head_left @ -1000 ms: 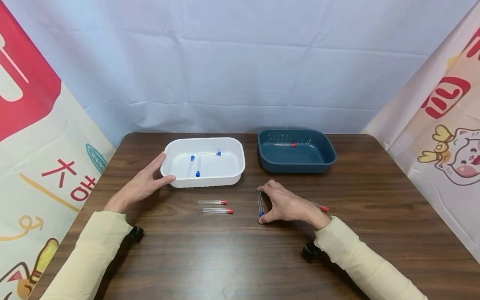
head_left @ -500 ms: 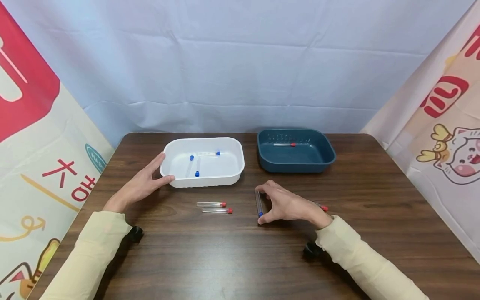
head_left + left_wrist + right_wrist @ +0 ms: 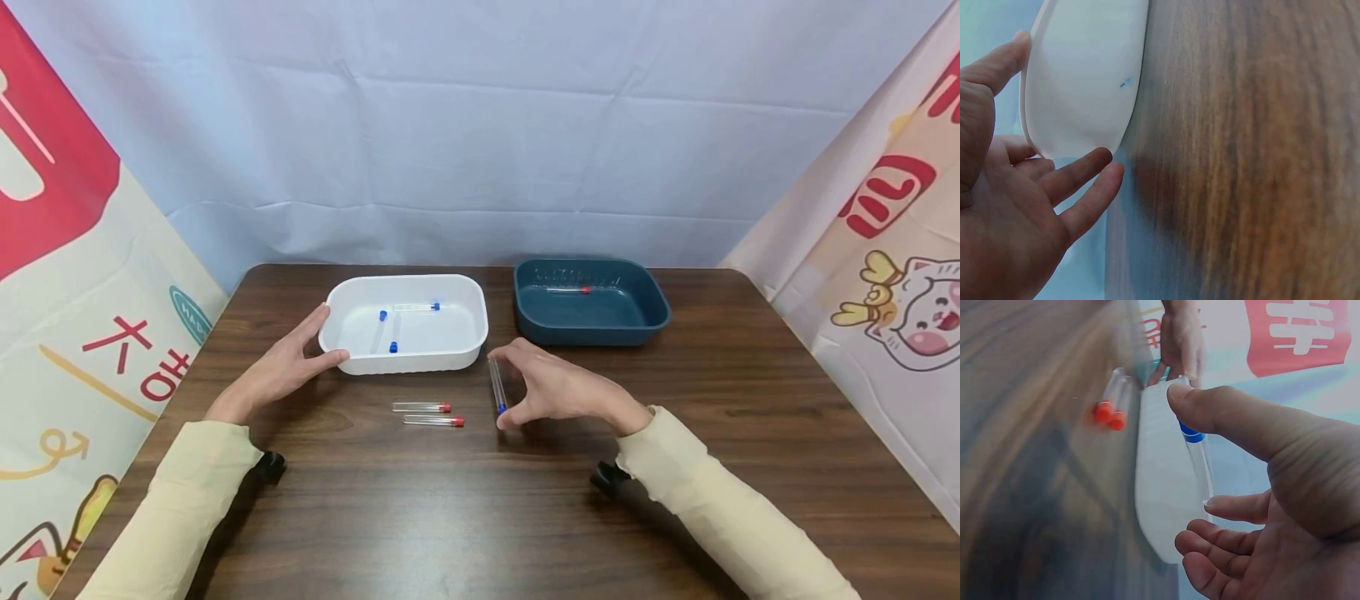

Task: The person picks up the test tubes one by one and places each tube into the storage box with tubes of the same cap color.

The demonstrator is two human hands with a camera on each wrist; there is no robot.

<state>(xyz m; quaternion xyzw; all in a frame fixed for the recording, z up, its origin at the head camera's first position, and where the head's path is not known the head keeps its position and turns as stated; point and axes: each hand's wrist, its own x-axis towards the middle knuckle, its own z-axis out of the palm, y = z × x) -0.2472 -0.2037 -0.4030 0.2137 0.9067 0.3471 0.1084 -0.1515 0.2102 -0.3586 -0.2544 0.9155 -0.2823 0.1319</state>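
Observation:
Between its thumb and index finger, my right hand (image 3: 562,387) pinches a clear test tube (image 3: 497,385) by its two ends; the blue cap is at the thumb. In the right wrist view the other fingers curl loosely beside this tube (image 3: 1199,464). My left hand (image 3: 279,375) holds the left end of the white basin (image 3: 408,364), thumb at the near wall and fingers at the end; two fingers stick out straight in the left wrist view. Three blue-capped test tubes (image 3: 414,308) lie in that basin. Two red-capped test tubes (image 3: 432,421) lie side by side on the table before it.
A dark teal basin (image 3: 592,335) stands at the back right with a red-capped test tube (image 3: 567,290) inside. Both basins rest on the brown wooden table (image 3: 420,508). A pale curtain (image 3: 480,150) hangs behind, with printed cloths (image 3: 885,275) at the sides.
My right hand has moved left and away from me, carrying the blue-capped test tube. The red-capped tube seen behind that wrist earlier is now hidden. My left hand has stayed at the white basin.

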